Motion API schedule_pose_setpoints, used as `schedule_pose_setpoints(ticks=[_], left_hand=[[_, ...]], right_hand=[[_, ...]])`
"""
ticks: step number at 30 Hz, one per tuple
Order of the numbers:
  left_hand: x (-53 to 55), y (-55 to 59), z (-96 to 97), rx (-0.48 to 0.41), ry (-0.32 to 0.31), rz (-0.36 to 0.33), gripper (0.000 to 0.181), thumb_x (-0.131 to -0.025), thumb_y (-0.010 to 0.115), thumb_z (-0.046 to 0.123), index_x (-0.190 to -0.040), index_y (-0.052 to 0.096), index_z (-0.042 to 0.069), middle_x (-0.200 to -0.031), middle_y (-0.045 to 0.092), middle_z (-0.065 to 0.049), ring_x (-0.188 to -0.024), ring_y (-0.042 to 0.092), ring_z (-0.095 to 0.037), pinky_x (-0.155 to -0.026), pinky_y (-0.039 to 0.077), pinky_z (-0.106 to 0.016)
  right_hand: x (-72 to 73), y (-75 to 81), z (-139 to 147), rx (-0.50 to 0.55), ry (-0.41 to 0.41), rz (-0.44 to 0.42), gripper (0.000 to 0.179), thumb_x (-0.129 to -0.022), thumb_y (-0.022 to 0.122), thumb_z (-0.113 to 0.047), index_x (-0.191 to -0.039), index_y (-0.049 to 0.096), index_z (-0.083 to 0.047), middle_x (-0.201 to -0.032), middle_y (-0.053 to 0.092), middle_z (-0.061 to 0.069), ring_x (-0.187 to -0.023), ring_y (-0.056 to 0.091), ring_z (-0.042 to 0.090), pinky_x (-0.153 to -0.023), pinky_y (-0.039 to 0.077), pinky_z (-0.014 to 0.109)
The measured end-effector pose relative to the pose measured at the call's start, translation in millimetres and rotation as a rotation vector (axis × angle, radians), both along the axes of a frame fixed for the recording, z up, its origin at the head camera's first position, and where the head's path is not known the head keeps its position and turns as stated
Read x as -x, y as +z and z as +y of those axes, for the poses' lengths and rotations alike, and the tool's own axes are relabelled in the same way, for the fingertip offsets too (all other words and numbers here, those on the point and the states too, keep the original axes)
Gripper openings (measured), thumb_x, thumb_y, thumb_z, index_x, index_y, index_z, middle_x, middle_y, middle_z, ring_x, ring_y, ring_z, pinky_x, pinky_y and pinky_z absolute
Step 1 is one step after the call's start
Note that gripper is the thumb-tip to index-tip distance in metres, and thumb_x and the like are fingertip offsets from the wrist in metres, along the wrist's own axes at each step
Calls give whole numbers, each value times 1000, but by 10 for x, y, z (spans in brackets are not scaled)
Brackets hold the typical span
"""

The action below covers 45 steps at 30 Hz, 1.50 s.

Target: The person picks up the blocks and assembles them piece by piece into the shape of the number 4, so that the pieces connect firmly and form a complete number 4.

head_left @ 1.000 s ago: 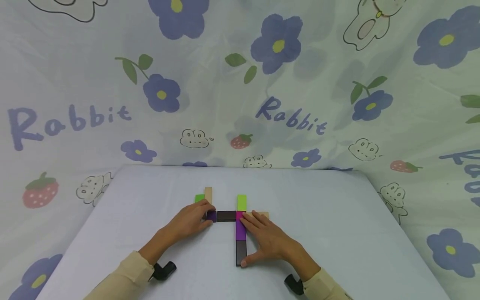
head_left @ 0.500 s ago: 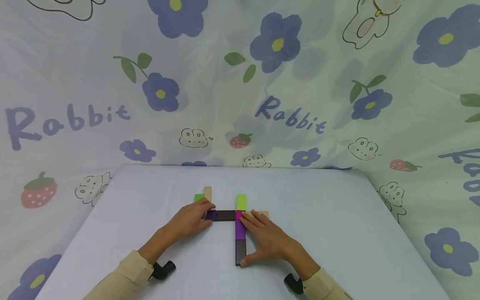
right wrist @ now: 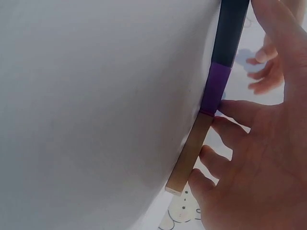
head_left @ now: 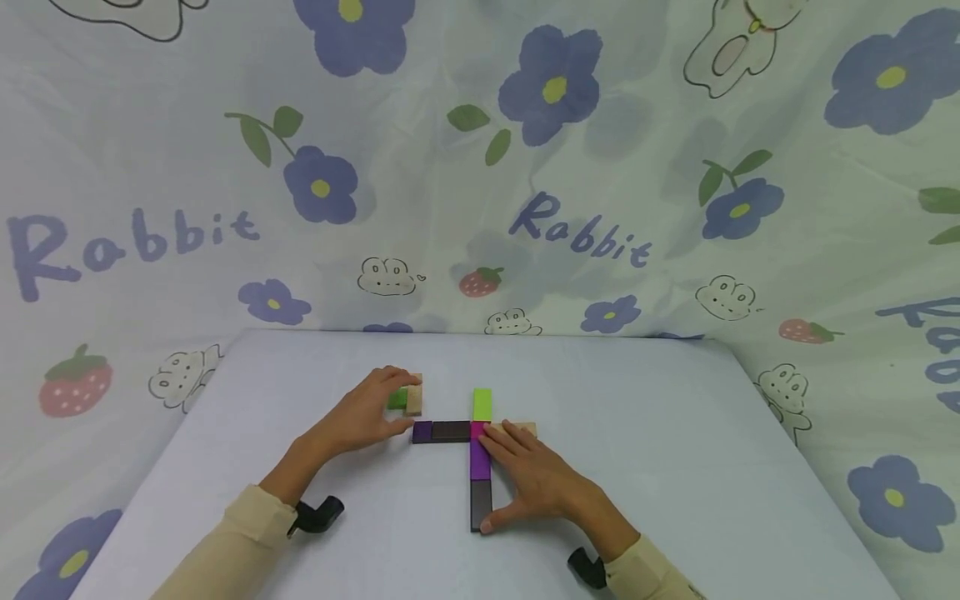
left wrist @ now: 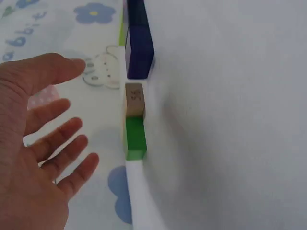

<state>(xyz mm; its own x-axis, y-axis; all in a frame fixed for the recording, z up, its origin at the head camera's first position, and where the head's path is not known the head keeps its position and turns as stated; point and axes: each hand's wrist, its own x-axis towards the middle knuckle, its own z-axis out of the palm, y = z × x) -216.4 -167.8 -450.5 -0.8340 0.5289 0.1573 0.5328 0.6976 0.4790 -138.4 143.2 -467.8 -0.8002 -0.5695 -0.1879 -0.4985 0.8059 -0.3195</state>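
Note:
My left hand (head_left: 363,417) is spread beside a plain wooden block (head_left: 414,402) and a green block (head_left: 397,399), holding nothing. Its thumb is near the left end of a dark purple block (head_left: 422,432). A black block (head_left: 452,431) joins that one to a magenta block (head_left: 480,429). Below the magenta are a purple block (head_left: 481,460) and a dark grey block (head_left: 481,504); a lime block (head_left: 482,404) tops the column. My right hand (head_left: 536,475) rests against the column with fingers extended, partly covering another wooden block (right wrist: 192,151) to its right.
A white tabletop (head_left: 675,467) spreads around the blocks. Behind it hangs a printed cloth (head_left: 420,192) with flowers and rabbits. Black wrist-worn pieces (head_left: 318,515) show by both cuffs.
The gap between the dark purple and black blocks has closed. My left hand has then let go of the dark purple block and moved up and left. The right hand stays put.

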Motion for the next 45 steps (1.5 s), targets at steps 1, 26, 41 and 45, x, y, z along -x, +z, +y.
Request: schedule_pose_setpoints(ticks=[1, 26, 41, 45], left_hand=[[26, 2, -16, -2, 11, -3, 66, -84, 82, 23, -142, 55, 7, -144, 50, -15, -135, 45, -36, -108, 41, -57], [541, -184, -91, 116, 34, -183, 85, -81, 83, 39, -148, 47, -1, -150, 48, -22, -138, 42, -43, -112, 28, -67], [529, -160, -6, 67, 37, -118, 76, -83, 82, 36, -143, 54, -2, -136, 59, -20, -127, 53, -39, -108, 40, -57], [538, -161, 23, 69, 28, -105, 75, -84, 81, 37, -143, 54, 0, -137, 59, -20, -127, 54, -39, -107, 41, -58]], right_hand=[[-2, 2, 1, 3, 1, 2, 123, -67, 72, -82, -162, 25, -20, -168, 16, -6, -155, 10, 26, -121, 22, 48], [-15, 3, -3, -3, -8, 3, 124, -66, 72, -82, -162, 25, -20, -168, 17, -5, -155, 10, 26, -121, 21, 49], [-5, -12, -3, -3, -14, -1, 124, -66, 72, -83, -163, 23, -21, -169, 15, -6, -155, 9, 25, -121, 22, 49], [-7, -13, -1, -3, -15, -4, 124, -66, 72, -82, -163, 23, -22, -169, 15, -7, -155, 8, 25, -121, 22, 49]])
